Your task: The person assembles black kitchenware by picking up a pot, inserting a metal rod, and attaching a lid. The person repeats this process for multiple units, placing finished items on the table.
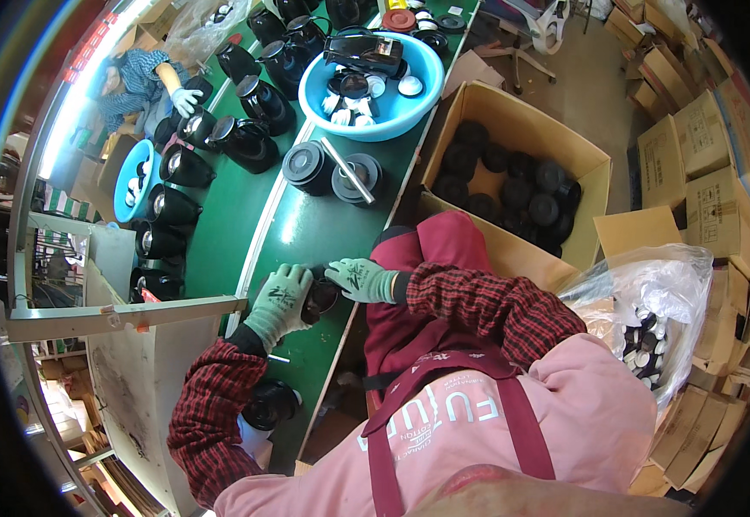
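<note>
Gloved fingers of the left hand (280, 300) curl around a dark round part (327, 299) over the green bench (306, 231); the right hand (361, 280) meets its right side, fingers bent, though from my remote post I cannot tell whether they grip. I judge this piece unfinished, lying between both hands. The blue basin (373, 133) holds loose black and white parts, which I read as work left; whether the dark pieces (550, 177) in the carton (534, 122) are done, I cannot tell. I see bare bench ahead, up to round stacks (306, 162) crossed by a metal tube (348, 172). The bench's edge runs close below the right hand; a metal frame (125, 322) ends just beside the left, and a dark vessel (270, 403) stands near that forearm.
</note>
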Action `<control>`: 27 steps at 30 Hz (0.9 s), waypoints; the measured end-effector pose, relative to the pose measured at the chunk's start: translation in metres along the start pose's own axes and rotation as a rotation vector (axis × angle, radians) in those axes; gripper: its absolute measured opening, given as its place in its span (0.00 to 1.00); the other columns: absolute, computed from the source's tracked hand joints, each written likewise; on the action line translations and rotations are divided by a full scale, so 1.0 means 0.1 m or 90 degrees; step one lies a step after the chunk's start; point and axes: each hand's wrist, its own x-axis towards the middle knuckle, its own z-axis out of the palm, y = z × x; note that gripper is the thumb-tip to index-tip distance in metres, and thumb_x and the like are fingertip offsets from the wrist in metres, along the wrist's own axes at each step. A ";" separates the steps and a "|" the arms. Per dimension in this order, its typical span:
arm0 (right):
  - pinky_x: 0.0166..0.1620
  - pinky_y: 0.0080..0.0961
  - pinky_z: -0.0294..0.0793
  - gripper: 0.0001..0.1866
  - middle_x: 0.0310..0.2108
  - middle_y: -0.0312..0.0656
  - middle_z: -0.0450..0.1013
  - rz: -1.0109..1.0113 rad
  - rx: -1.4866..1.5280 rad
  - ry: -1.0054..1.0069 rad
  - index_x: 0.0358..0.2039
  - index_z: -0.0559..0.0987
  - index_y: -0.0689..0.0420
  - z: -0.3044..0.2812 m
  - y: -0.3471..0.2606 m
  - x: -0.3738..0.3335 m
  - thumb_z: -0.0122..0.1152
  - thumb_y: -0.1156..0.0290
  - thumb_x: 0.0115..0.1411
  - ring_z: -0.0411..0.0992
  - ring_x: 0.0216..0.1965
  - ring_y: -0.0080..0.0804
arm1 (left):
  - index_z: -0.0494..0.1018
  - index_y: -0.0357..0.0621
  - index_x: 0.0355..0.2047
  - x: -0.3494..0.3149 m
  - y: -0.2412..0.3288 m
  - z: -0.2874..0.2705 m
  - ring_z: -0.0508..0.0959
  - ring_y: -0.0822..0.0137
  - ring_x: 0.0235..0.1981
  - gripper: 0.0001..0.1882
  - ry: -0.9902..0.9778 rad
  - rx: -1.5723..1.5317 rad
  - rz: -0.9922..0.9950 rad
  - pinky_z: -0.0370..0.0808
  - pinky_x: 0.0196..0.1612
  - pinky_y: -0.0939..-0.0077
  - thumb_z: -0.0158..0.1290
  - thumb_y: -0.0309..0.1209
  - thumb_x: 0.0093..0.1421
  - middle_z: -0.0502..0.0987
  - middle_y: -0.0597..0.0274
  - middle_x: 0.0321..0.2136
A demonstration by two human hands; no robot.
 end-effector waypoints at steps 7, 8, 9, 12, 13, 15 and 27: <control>0.52 0.42 0.75 0.28 0.43 0.55 0.78 -0.008 0.271 -0.075 0.52 0.75 0.60 -0.84 0.13 0.33 0.70 0.59 0.54 0.77 0.48 0.53 | 0.70 0.45 0.55 -0.02 -0.66 -0.41 0.78 0.53 0.51 0.48 0.029 -0.070 -0.014 0.78 0.53 0.59 0.77 0.49 0.33 0.75 0.55 0.49; 0.52 0.39 0.75 0.30 0.44 0.55 0.78 -0.031 0.374 -0.012 0.55 0.75 0.61 -1.24 0.14 0.42 0.71 0.61 0.54 0.78 0.49 0.49 | 0.70 0.45 0.57 -0.11 -0.90 -0.42 0.78 0.52 0.51 0.49 0.070 -0.151 -0.054 0.77 0.53 0.59 0.77 0.46 0.34 0.75 0.55 0.50; 0.54 0.36 0.75 0.33 0.46 0.54 0.77 -0.012 0.389 0.100 0.58 0.73 0.62 -1.36 0.35 0.50 0.72 0.62 0.55 0.77 0.51 0.46 | 0.69 0.45 0.58 -0.16 -1.14 -0.44 0.78 0.51 0.52 0.49 0.112 -0.230 -0.088 0.77 0.54 0.59 0.77 0.43 0.34 0.75 0.54 0.50; 0.60 0.37 0.71 0.34 0.52 0.54 0.75 0.235 0.261 0.331 0.59 0.72 0.60 -2.10 1.06 0.75 0.73 0.61 0.56 0.75 0.54 0.46 | 0.67 0.49 0.63 -0.27 -1.76 -0.37 0.79 0.51 0.52 0.51 0.211 -0.257 -0.278 0.78 0.54 0.59 0.77 0.39 0.37 0.74 0.54 0.51; 0.61 0.37 0.70 0.36 0.55 0.54 0.72 0.216 0.153 0.482 0.60 0.71 0.59 -2.12 1.64 0.84 0.74 0.57 0.55 0.72 0.57 0.46 | 0.66 0.51 0.64 -0.15 -1.95 -0.40 0.79 0.51 0.52 0.52 0.238 -0.233 -0.313 0.78 0.54 0.59 0.77 0.39 0.37 0.74 0.54 0.52; 0.65 0.37 0.66 0.58 0.62 0.55 0.68 0.428 0.246 0.482 0.66 0.63 0.62 -2.36 2.45 1.12 0.80 0.41 0.44 0.69 0.61 0.48 | 0.66 0.51 0.65 -0.06 -2.34 -0.37 0.79 0.49 0.52 0.52 0.252 -0.220 -0.385 0.79 0.53 0.57 0.77 0.40 0.38 0.73 0.51 0.51; 0.55 0.35 0.73 0.45 0.54 0.48 0.77 0.644 0.482 0.579 0.59 0.76 0.60 -2.68 3.74 1.53 0.68 0.34 0.56 0.75 0.51 0.39 | 0.59 0.44 0.69 1.76 -2.33 -0.54 0.74 0.47 0.59 0.48 0.470 -0.059 -0.303 0.71 0.61 0.55 0.70 0.36 0.50 0.70 0.45 0.61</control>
